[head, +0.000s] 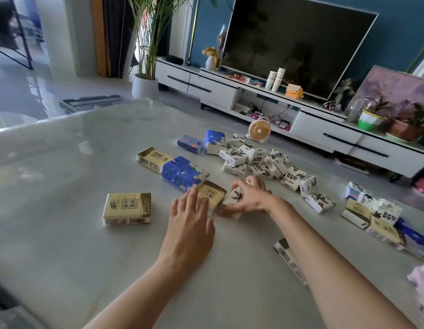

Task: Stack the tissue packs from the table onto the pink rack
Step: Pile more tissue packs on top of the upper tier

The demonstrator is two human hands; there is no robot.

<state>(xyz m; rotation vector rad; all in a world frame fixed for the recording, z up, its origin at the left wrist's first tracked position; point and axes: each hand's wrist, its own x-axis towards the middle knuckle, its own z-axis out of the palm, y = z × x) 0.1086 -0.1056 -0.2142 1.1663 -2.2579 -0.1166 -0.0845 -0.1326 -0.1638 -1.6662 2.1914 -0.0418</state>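
Observation:
Many tissue packs lie scattered on the pale marble table (63,233). My right hand (247,198) grips a small white pack with a dark print (235,198) near the table's middle. My left hand (190,217) lies with straight fingers on a cream and gold pack (212,194) just left of it. Behind these sit a blue flowered pack (182,173) and another cream pack (152,159). A third cream pack (126,208) lies alone to the left. A pile of white packs (260,162) spreads farther back. A pink thing (422,286) shows at the right edge.
More packs are heaped at the right (377,217), and one cream pack (290,260) lies under my right forearm. Beyond the table stand a small orange fan (259,131), a white TV cabinet (324,129) with a large TV (296,43), and a potted palm (145,84).

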